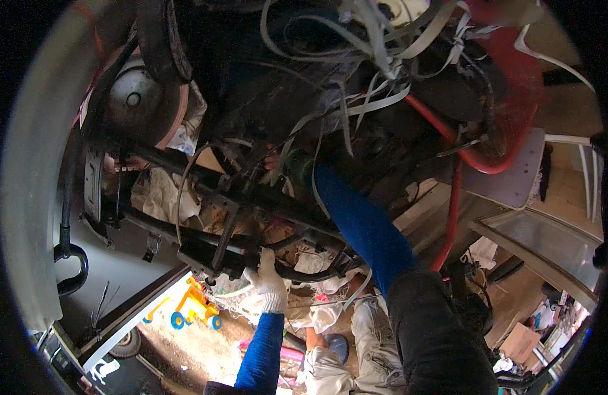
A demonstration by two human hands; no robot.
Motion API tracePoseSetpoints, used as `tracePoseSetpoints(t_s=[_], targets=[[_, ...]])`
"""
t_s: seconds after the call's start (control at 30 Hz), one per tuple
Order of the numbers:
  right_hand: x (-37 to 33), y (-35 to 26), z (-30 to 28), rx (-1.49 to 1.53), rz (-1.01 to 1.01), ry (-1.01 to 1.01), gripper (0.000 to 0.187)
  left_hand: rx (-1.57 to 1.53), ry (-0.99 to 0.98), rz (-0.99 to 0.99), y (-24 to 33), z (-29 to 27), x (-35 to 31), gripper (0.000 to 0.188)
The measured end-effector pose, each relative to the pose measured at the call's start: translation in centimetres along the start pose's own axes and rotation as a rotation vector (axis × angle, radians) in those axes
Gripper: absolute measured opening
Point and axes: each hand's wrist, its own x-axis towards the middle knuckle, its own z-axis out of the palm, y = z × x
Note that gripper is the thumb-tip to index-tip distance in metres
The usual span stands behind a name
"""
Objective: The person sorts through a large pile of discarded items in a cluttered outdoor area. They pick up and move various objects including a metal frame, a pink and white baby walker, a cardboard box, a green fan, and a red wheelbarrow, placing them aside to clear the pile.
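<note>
The black metal frame (pixel 227 234) is a bit off the middle, toward 8 o'clock, with long bars that slant down to the right. From far off, I see the left hand (pixel 269 280) at 7 o'clock, in a white glove. Its fingertips reach up to the low part of the frame and seem to touch it — I cannot tell if they pinch it. The right hand (pixel 299 164) goes into the dark right by the middle, next to the top bar. I cannot tell if its grip is spread or pressed together. A long blue sleeve (pixel 363 224) covers that arm, coming up from 5 o'clock.

Pale cloth (pixel 160 197) sits behind the frame at 9 o'clock. Further out, I see a big round metal thing (pixel 136 95) at 10 o'clock and a tangle of white straps (pixel 383 59) at 1 o'clock. A shiny red curved thing (pixel 518 112) is at 2 o'clock, and a glass pane (pixel 547 243) in a frame leans at 3 o'clock. Down between 7 and 8 o'clock is a yellow toy (pixel 193 303) with blue wheels — it stands on the brown ground.
</note>
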Motion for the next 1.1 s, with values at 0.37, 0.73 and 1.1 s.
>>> tracePoseSetpoints(t_s=[0.37,0.73,1.1], targets=[[-0.9,-11.3,-4.3,0.073,-0.276,0.216,0.033,-0.080,-0.101,0.038,0.7,0.4,0.2,0.060],[4.0,-11.2,-0.6,0.020,-0.288,0.219,0.031,-0.480,-0.135,-0.050,-3.5,-1.3,4.0,0.039],[-5.1,-8.4,-14.0,-0.042,-0.238,-0.095,0.029,-0.257,-0.357,0.007,-7.6,-5.0,8.9,0.060]])
